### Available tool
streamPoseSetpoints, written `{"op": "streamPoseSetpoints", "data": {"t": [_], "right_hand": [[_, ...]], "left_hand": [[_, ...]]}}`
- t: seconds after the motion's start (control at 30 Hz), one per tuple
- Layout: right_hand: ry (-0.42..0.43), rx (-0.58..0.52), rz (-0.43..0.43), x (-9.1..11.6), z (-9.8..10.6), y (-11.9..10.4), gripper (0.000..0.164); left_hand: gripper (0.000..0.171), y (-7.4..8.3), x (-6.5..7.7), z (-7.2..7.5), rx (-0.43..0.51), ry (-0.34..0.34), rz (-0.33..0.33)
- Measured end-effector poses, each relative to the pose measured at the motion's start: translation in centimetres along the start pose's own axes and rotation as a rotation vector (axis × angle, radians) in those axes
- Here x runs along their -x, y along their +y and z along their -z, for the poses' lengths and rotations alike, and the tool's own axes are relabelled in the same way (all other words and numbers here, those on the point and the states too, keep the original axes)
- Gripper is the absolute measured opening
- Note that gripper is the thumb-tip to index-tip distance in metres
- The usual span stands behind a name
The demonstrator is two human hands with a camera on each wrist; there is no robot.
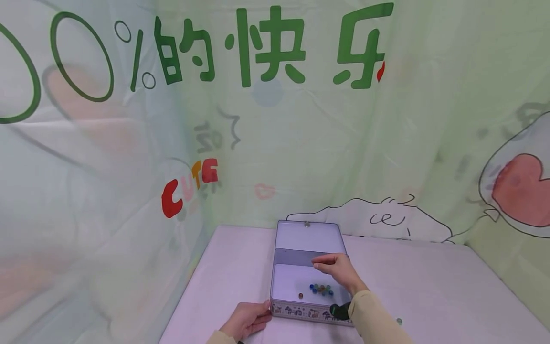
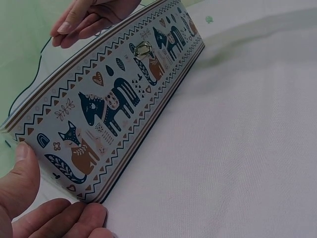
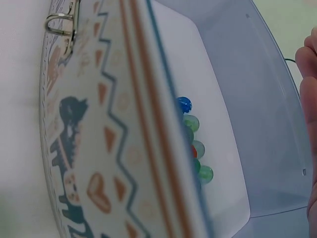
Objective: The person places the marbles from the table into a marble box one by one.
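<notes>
An open tin box [image 1: 292,311] with animal patterns on its outer side stands on the table, its lid [image 1: 308,236] tipped back. Several glass marbles [image 1: 322,289] in blue, green and orange lie grouped inside it, and one brownish marble [image 1: 301,295] sits apart from them. My left hand [image 1: 247,319] holds the box's near left corner, thumb along the side edge and fingers by the bottom corner. Above the box is my right hand [image 1: 337,268], thumb and fingertips close together. No marble shows between those fingertips, though the inside of the grasp is hidden.
A green marble [image 1: 399,321] lies on the pale table [image 1: 412,277] right of the box, beyond the right forearm. Printed cloth curtains [image 1: 301,143] stand behind and beside the table. A metal clasp [image 2: 142,49] sticks out from the box's front.
</notes>
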State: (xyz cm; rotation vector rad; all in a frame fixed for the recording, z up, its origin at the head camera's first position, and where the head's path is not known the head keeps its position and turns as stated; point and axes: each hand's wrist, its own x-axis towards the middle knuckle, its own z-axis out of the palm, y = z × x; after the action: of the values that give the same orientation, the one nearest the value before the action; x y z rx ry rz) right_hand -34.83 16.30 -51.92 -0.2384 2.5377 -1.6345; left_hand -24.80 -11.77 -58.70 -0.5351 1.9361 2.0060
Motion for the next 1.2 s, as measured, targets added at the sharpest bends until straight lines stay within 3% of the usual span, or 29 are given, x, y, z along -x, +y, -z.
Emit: {"op": "streamPoseSetpoints", "data": {"t": [0.23, 0.47, 0.77, 1.03, 1.2], "right_hand": [[0.016, 0.004, -0.003, 0.4, 0.6, 0.1, 0.022], [0.034, 0.009, -0.012, 1.4, 2.7, 0.1, 0.024], [0.072, 0.056, -0.053, 2.9, 8.3, 2.8, 0.031], [0.118, 0.154, -0.136, 6.3, 13.8, 6.2, 0.041], [0.124, 0.169, -0.176, 7.9, 16.0, 7.7, 0.045]], "left_hand": [[0.044, -0.2, -0.1, 0.0, -0.002, -0.006, -0.005], [0.047, 0.0, 0.2, -0.2, -0.01, -0.032, -0.019], [0.051, 0.2, 0.4, -0.1, -0.023, -0.03, -0.002], [0.052, -0.2, 0.0, 0.1, -0.031, -0.035, 0.011], [0.054, -0.3, 0.1, 0.2, -0.032, -0.061, -0.011]]}}
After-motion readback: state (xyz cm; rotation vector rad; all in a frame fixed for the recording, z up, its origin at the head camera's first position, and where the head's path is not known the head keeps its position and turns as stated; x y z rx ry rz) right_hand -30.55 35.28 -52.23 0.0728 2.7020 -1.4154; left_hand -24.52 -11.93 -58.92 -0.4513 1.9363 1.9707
